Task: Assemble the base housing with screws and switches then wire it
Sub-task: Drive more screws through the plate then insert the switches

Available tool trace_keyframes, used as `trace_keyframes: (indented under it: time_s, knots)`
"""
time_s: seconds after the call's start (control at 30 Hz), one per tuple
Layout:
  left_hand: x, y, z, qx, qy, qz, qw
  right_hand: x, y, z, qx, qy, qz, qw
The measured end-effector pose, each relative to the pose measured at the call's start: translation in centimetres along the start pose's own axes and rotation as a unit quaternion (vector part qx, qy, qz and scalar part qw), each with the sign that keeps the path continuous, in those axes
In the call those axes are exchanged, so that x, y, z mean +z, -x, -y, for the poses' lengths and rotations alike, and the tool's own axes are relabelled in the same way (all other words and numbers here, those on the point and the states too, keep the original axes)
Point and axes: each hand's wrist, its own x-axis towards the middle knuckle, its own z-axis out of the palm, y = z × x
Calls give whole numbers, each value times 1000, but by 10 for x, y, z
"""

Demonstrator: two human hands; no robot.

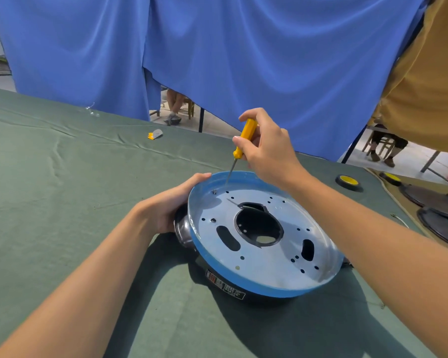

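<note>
A round base housing [274,275] with a blue rim and a silvery plate full of holes lies tilted on the green cloth, over a black body. My left hand [171,205] grips its far left rim and side. My right hand [267,148] holds a yellow-handled screwdriver [245,138] nearly upright above the far rim. The thin shaft's tip hangs just inside the rim, a little right of a small dark screw [214,192] in the plate. A large round opening [259,226] sits in the middle of the plate.
The green cloth [88,189] covers the table. A small yellow and white scrap [155,134] lies far left of centre. A tape roll [348,182] and dark round lids [440,215] sit at the right. Blue curtains hang behind; a person in a mustard shirt stands at the right edge.
</note>
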Motion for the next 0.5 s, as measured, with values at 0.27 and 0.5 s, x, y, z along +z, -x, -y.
trace_keyframes:
  time_s: [0.27, 0.5]
  knots:
    - [-2, 1, 5, 12, 20, 1, 1000, 12, 0, 6, -30, 15, 18, 999]
    - [-1, 2, 5, 9, 24, -9, 1000, 15, 0, 10, -28, 12, 22, 999]
